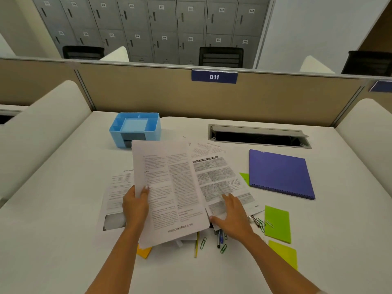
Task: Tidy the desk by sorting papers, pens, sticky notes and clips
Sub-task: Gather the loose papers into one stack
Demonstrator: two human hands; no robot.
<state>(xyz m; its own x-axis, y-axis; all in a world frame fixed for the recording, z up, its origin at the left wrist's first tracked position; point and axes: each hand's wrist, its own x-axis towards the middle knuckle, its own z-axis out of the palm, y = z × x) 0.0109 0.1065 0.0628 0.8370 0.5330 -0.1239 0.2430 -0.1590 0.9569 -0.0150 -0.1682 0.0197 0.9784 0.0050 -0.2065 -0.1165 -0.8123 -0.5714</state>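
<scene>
Head camera: printed sheet [169, 187] raised over loose papers [118, 187] at the middle of the table [63, 209], left hand [135, 205] grip pinching its left edge; right hand [233, 217] flat, fingers spread, on a second page [216, 177]; pens [219, 238], paper clips [203, 242] and green sticky notes [277, 223] nearby, blue organiser [135, 128] behind

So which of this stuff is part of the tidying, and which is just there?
Part of the job: printed sheets, pens, paper clips, green sticky notes; probably the blue organiser and purple folder.
Just there: cable hatch, 011 sign, chairs, lockers.
</scene>
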